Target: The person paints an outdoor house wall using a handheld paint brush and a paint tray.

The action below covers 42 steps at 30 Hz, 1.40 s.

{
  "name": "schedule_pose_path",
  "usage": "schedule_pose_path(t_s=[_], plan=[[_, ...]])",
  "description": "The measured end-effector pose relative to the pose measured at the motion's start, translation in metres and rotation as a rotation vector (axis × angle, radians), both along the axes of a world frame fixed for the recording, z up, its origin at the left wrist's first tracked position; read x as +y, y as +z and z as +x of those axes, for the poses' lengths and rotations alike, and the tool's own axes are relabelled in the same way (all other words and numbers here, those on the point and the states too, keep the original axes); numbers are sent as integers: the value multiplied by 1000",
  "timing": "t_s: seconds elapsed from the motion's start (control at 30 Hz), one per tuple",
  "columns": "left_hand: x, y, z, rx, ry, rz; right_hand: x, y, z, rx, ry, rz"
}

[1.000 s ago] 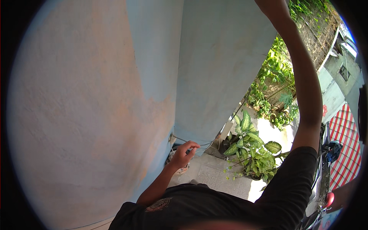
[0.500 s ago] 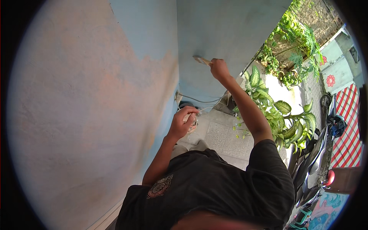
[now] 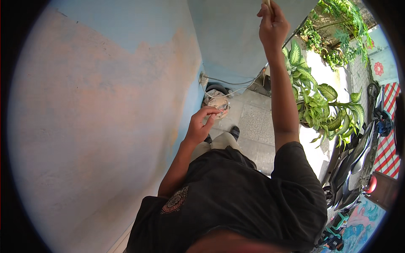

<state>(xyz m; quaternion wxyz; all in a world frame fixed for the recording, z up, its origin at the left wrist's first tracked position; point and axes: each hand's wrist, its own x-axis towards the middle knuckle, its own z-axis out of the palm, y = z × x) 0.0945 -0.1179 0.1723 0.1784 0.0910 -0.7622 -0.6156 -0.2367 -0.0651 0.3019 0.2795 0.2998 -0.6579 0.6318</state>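
At the top of the view, my right hand (image 3: 273,27) is raised high in front of the grey-blue wall (image 3: 236,42), fingers wrapped round the handle of a paintbrush (image 3: 269,4). Only a short piece of the pale handle shows; the bristles are cut off by the upper edge. My left hand (image 3: 201,125) hangs lower, near the corner, with loosely curved fingers and a gap between them and the thumb. Nothing shows in it. Beyond its fingertips, on the floor, lies a crumpled, stained bag-like bundle (image 3: 217,103), partly hidden by the hand.
The left wall (image 3: 114,114) has faded, patchy pinkish paint with blue above. Loose cables (image 3: 236,82) run from a box (image 3: 203,79) at the corner. Leafy plants (image 3: 325,105) stand right of the tiled floor (image 3: 253,114). Motorbikes (image 3: 354,156) are parked farther right.
My right hand has moved up and slightly right with the paintbrush, whose bristles have left the view. The view has shifted, showing more floor and my feet. My left hand stays low.
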Motion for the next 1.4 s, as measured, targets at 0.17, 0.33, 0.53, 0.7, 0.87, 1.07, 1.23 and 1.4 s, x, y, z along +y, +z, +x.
schedule_pose_path(t_s=[0.17,0.33,0.53,0.7,0.87,1.07,1.23,1.4], plan=[[1,-19,8,-133,-35,-21,-39,-256,27,-532,36,-164],[6,-50,33,-261,-9,31,-59,-410,89,-854,-212,59],[12,-64,42,-326,-35,26,-70,-452,102,-1183,-396,213],[6,-62,49,-307,-10,24,-91,-457,107,-1363,-352,179],[5,-75,52,-336,-17,40,-121,-473,97,-1811,-239,-42],[10,-93,53,-360,-68,59,-150,-477,60,-1578,-161,-44],[0,-87,66,-409,-8,49,-173,-385,149,-1000,55,113],[-1,-86,58,-390,-2,40,-114,-421,132,-975,-96,154]])
